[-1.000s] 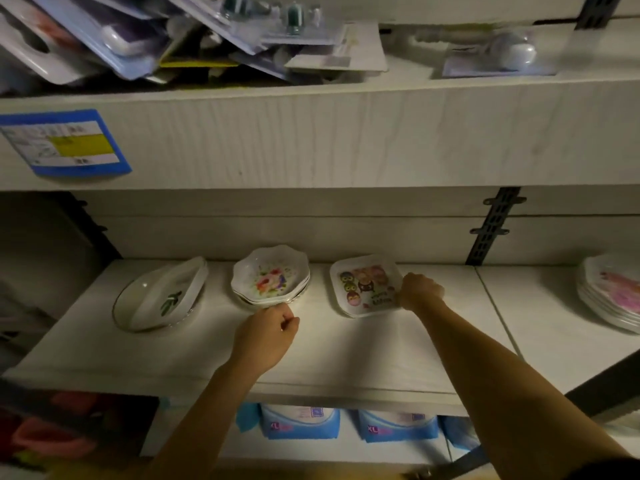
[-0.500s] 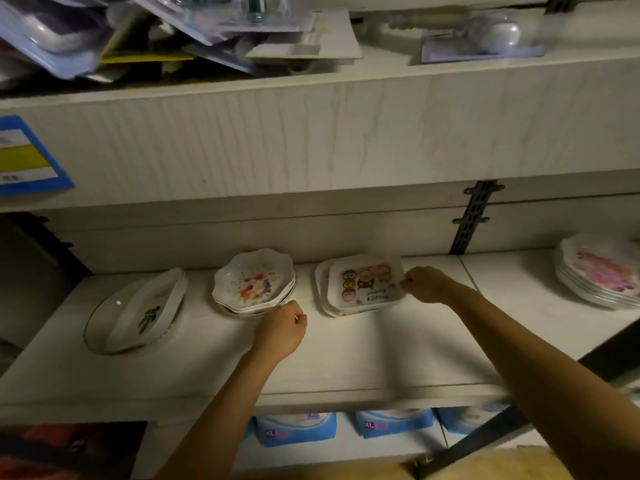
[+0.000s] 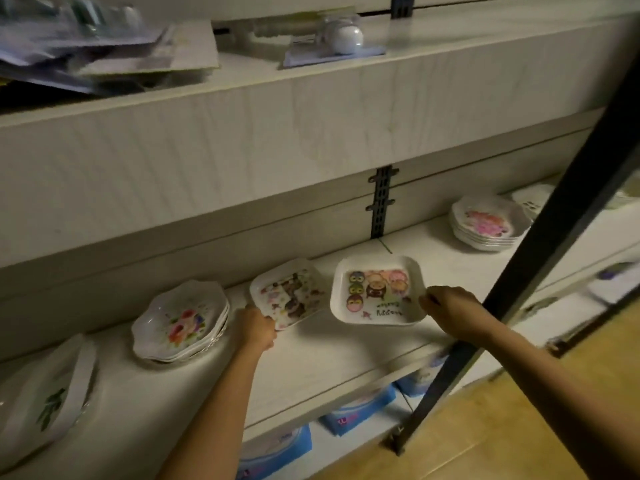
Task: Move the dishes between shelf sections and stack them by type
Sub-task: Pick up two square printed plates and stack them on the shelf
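Much of what you see is dim and blurred: the packets heaped on the upper shelf [image 3: 311,81] cannot be read, and the print on the left tray [image 3: 289,294] is smeared. At the far left an oval dish [image 3: 45,396] with a green leaf runs out of the picture, and a black post [image 3: 540,251] crosses in front of the shelf [image 3: 311,362], covering part of what stands behind it.

Your left hand [image 3: 256,329] is closed on the near corner of the left tray, fingers tucked under so you cannot see them. Your right hand [image 3: 450,306] pinches the right edge of the cartoon tray [image 3: 377,289], which sits just right of the left tray, apart from it; whether it rests on the shelf or is lifted cannot be told. Left of the left tray is a stack of scalloped flower bowls [image 3: 180,323]. Well to its right, beyond the bracket [image 3: 381,202], stands a stack of pink flower plates [image 3: 485,225].

The shelf is pale wood grain. Below it sit blue packs [image 3: 356,414], and the floor [image 3: 485,427] is yellowish wood.
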`<state>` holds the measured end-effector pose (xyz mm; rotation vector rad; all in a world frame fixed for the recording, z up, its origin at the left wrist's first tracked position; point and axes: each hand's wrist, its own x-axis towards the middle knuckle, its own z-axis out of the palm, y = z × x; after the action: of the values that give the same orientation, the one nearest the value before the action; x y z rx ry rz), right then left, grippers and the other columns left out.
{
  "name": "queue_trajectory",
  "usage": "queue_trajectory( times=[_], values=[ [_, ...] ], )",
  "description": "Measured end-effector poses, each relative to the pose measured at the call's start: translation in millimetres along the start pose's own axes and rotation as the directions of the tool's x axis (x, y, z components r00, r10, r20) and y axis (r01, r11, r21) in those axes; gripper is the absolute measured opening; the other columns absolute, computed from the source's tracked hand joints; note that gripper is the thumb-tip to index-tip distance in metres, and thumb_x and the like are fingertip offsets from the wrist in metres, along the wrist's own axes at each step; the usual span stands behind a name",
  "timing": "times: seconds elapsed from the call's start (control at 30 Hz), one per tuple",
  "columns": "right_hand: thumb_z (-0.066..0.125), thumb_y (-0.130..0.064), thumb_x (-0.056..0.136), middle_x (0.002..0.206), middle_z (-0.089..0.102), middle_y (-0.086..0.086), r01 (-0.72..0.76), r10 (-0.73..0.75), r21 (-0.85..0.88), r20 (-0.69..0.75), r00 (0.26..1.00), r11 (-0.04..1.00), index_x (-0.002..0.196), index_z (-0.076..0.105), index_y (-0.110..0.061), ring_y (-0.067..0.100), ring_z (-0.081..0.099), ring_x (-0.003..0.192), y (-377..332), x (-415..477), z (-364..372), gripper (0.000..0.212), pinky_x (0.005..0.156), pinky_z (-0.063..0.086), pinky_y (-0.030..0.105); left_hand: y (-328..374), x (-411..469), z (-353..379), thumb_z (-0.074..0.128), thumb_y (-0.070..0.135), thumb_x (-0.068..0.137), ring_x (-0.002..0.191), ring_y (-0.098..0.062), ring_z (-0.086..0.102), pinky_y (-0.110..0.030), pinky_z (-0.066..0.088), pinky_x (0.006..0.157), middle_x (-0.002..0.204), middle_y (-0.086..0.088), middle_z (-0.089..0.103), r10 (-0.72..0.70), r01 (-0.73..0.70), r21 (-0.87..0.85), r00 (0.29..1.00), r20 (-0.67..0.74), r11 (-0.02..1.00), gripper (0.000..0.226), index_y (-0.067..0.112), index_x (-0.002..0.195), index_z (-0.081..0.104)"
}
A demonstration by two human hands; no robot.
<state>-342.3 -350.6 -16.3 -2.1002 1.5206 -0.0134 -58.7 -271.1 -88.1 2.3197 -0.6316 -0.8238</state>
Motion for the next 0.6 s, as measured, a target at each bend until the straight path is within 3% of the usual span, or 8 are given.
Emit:
queue_trajectory(
  times=[0.07, 0.13, 0.2, 0.3, 0.37, 0.47, 0.6],
  values=[
    [0.037, -0.027, 0.098, 0.102, 0.065, 0.013, -0.018, 0.018, -0.001, -0.024, 1.0, 1.0, 0.104, 0.062, -0.007, 0.026, 0.062, 0.091, 2, -5, 3, 0.032, 0.083, 0.05, 0.035, -1, 2, 1, 0.042, -0.007, 0.089, 0.038, -0.022, 0.051, -0.013, 0.033, 0.023, 0.063, -0.017, 0.052, 0.004, -0.004, -0.016, 1.0, 0.015, 1.0, 0.013, -0.002, 0.101, 0.045],
    [0.037, -0.027, 0.098, 0.101, 0.066, 0.011, -0.017, 0.017, 0.0, -0.049, 0.999, 1.0, 0.102, 0.061, -0.009, 0.022, 0.062, 0.087, 4, -11, 7, 0.031, 0.078, 0.049, 0.03, -5, 4, 0, 0.046, -0.007, 0.086, 0.059, -0.033, 0.063, -0.025, 0.045, 0.038, 0.081, -0.027, 0.064, 0.034, -0.034, 0.01, 0.999, 0.011, 0.999, 0.026, -0.009, 0.112, 0.046],
    [0.037, -0.027, 0.098, 0.097, 0.066, 0.009, -0.003, 0.003, 0.001, -0.072, 0.997, 1.0, 0.097, 0.061, -0.01, 0.017, 0.059, 0.078, 7, -16, 10, 0.029, 0.07, 0.046, 0.023, -9, 1, -5, 0.048, -0.004, 0.086, 0.074, -0.036, 0.066, -0.032, 0.046, 0.052, 0.097, -0.033, 0.066, 0.064, -0.065, 0.055, 0.998, 0.014, 0.996, 0.033, -0.009, 0.118, 0.047],
    [0.037, -0.025, 0.098, 0.079, 0.06, 0.004, 0.028, -0.03, -0.021, -0.099, 0.995, 0.999, 0.081, 0.056, -0.014, 0.01, 0.051, 0.061, 12, -31, 11, 0.028, 0.055, 0.038, 0.016, -16, -9, -15, 0.042, -0.001, 0.09, 0.069, -0.029, 0.057, -0.025, 0.042, 0.036, 0.107, -0.032, 0.063, 0.127, -0.129, 0.085, 0.992, 0.024, 0.988, 0.033, -0.007, 0.123, 0.044],
    [0.037, -0.025, 0.098, 0.072, 0.059, 0.004, 0.044, -0.046, -0.023, -0.114, 0.992, 0.999, 0.076, 0.056, -0.012, 0.013, 0.054, 0.06, 16, -42, 12, 0.032, 0.055, 0.04, 0.018, -18, -16, -23, 0.039, 0.0, 0.092, 0.07, -0.028, 0.057, -0.018, 0.038, 0.027, 0.113, -0.03, 0.06, 0.171, -0.173, 0.086, 0.985, 0.022, 0.981, 0.032, -0.006, 0.124, 0.042],
    [0.037, -0.025, 0.099, 0.068, 0.056, -0.001, 0.064, -0.064, -0.005, -0.122, 0.991, 0.998, 0.084, 0.059, -0.01, 0.011, 0.054, 0.06, 21, -63, 15, 0.03, 0.055, 0.04, 0.017, -22, -27, -34, 0.04, 0.003, 0.094, 0.077, -0.034, 0.061, -0.025, 0.039, 0.038, 0.114, -0.029, 0.059, 0.234, -0.241, 0.126, 0.97, 0.064, 0.962, 0.025, -0.004, 0.117, 0.044],
    [0.037, -0.024, 0.099, 0.063, 0.047, -0.009, 0.079, -0.08, -0.011, -0.135, 0.988, 0.997, 0.072, 0.05, -0.022, 0.004, 0.044, 0.054, 30, -92, 19, 0.03, 0.048, 0.033, 0.014, -31, -52, -45, 0.04, 0.006, 0.095, 0.054, -0.021, 0.051, -0.025, 0.038, 0.041, 0.093, -0.024, 0.061, 0.308, -0.324, 0.146, 0.943, 0.123, 0.935, 0.021, -0.002, 0.113, 0.045]
  ],
)
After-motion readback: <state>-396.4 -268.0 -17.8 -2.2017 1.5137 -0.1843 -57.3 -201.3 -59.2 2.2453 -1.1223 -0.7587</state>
